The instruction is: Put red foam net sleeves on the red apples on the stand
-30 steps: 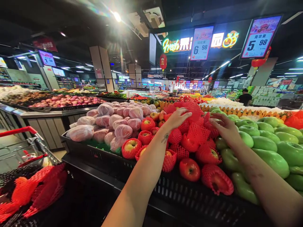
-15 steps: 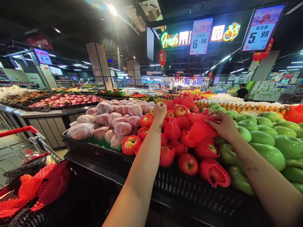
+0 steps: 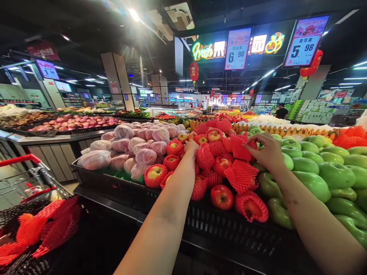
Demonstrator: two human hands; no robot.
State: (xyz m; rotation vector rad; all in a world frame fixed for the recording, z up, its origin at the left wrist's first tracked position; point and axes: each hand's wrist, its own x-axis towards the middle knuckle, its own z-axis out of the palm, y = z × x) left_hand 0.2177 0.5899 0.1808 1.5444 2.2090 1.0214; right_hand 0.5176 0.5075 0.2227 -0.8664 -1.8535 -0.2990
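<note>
A black crate (image 3: 223,233) holds a pile of red apples (image 3: 221,196), many of them in red foam nets. My left hand (image 3: 190,147) reaches into the pile beside a netted apple (image 3: 175,147). Its fingers curl down out of sight, so I cannot tell whether it holds anything. My right hand (image 3: 266,152) pinches a loose red foam net (image 3: 240,147) just above the apples, at the edge of the green apples (image 3: 314,184).
Pale fruit in plastic wrap (image 3: 140,151) lies left of the apples. A shopping cart with a red handle (image 3: 21,159) stands at the left. More red foam nets (image 3: 43,229) sit in a black basket at bottom left. A person (image 3: 281,112) stands far behind.
My left hand has moved from the top of the pile to the left and lower, fingers now closed. My right hand has lifted a red foam net off the pile.
</note>
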